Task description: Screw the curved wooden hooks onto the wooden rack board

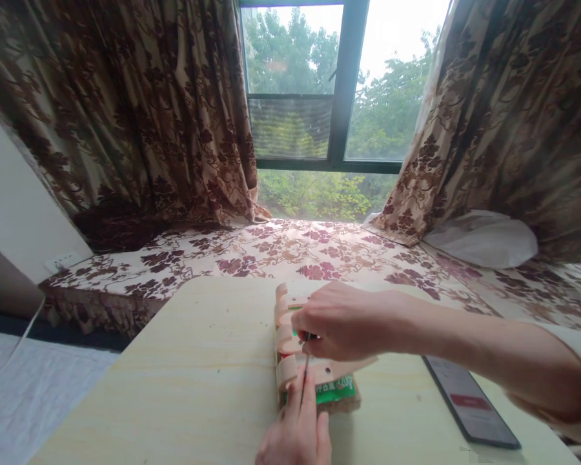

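From a single head-worn camera, the scene is viewed forward and downward: a tabletop [188,361], left hand [295,429] and right hand [348,320] are seen close below, a window [337,123] farther off ahead.

No text can be read with certainty. On a bright green, glossy rectangular label [343,389], seen below a strip of pale, smooth wood [341,369], white characters are printed in a row, followed at the right by slanted, rounded white lettering; all of it is small and blurred. On a flat, black-edged smartphone with a lit screen [479,423], faint print is shown, and a dull red band [470,402] is marked with lettering too tiny to be made out.
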The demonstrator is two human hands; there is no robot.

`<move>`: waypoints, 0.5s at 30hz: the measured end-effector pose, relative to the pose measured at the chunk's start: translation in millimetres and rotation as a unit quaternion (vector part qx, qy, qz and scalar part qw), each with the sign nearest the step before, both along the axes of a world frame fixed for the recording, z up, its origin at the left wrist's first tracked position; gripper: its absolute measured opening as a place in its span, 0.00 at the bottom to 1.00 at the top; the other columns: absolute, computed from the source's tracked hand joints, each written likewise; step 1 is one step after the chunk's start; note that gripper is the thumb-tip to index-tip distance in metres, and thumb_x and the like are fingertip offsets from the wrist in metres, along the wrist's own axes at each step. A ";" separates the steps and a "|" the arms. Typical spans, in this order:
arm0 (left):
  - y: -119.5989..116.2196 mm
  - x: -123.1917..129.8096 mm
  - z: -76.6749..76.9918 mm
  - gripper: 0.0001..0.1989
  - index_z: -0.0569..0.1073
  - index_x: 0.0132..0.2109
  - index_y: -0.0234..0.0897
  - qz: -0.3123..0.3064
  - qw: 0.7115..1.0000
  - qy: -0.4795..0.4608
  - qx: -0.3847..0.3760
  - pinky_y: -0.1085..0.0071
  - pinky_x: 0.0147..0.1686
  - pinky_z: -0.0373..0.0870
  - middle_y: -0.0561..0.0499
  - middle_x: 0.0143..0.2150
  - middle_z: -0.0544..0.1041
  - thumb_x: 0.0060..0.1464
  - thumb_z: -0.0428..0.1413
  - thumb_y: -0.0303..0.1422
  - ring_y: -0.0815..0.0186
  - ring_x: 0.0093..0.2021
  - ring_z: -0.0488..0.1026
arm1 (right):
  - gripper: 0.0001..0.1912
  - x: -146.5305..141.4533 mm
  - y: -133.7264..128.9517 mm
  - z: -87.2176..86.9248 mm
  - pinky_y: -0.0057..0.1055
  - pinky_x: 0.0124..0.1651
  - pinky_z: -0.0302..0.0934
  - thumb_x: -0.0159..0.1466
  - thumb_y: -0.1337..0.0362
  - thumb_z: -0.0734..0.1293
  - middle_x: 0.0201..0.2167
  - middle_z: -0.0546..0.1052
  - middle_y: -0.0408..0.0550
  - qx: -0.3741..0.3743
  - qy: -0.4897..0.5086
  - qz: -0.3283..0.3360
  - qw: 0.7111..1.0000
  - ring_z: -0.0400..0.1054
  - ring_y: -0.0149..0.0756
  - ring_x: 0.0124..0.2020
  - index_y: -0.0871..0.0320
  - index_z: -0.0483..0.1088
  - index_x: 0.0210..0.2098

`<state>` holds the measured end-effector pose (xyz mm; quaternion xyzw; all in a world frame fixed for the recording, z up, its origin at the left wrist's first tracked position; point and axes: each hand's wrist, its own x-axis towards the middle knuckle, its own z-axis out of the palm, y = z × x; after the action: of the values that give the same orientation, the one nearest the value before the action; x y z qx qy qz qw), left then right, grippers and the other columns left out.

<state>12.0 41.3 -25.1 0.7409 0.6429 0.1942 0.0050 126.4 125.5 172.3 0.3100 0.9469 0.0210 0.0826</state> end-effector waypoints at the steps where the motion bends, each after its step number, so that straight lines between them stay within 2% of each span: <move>1: -0.2 -0.1 0.6 0.25 0.58 0.62 0.41 0.003 1.000 -0.002 -0.004 0.73 0.44 0.73 0.51 0.63 0.62 0.57 0.39 0.25 0.63 0.56 0.69 | 0.13 -0.6 0.5 -1.5 0.29 0.23 0.43 0.61 0.61 0.61 0.26 0.76 0.52 0.008 0.001 -0.010 1.000 0.67 0.35 0.24 0.61 0.74 0.31; 4: -0.2 0.0 1.8 0.25 0.58 0.62 0.40 -0.001 1.000 -0.007 -0.008 0.73 0.44 0.72 0.50 0.63 0.62 0.57 0.39 0.24 0.63 0.56 0.69 | 0.13 -0.6 0.7 0.3 0.29 0.22 0.43 0.60 0.59 0.62 0.26 0.76 0.52 0.015 -0.002 -0.021 1.000 0.67 0.36 0.25 0.60 0.74 0.32; 8: -0.9 0.9 4.2 0.25 0.60 0.61 0.40 -0.001 1.000 -0.013 0.006 0.74 0.48 0.70 0.51 0.63 0.62 0.58 0.40 0.25 0.64 0.57 0.67 | 0.08 -1.3 -1.6 8.9 0.28 0.24 0.45 0.57 0.69 0.64 0.29 0.77 0.50 -0.006 -0.034 0.028 0.999 0.67 0.33 0.27 0.59 0.75 0.33; 10: -1.5 0.9 5.9 0.24 0.60 0.61 0.40 0.004 1.000 -0.009 0.007 0.75 0.47 0.70 0.52 0.63 0.62 0.59 0.39 0.26 0.65 0.58 0.67 | 0.08 -3.2 -2.3 9.0 0.28 0.24 0.46 0.57 0.71 0.63 0.28 0.77 0.51 0.001 -0.049 0.027 0.998 0.66 0.32 0.26 0.60 0.75 0.31; 15: -2.5 -1.3 5.9 0.25 0.59 0.62 0.40 -0.008 1.000 0.006 0.006 0.74 0.44 0.72 0.51 0.63 0.62 0.59 0.38 0.26 0.64 0.56 0.69 | 0.10 -5.7 -1.5 -0.7 0.29 0.22 0.44 0.58 0.62 0.64 0.24 0.77 0.53 0.026 -0.023 -0.038 0.999 0.67 0.35 0.24 0.61 0.75 0.30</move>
<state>10.7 38.8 -19.2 0.7471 0.6359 0.1937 -0.0014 120.7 124.0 171.6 0.3471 0.9315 0.0495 0.0969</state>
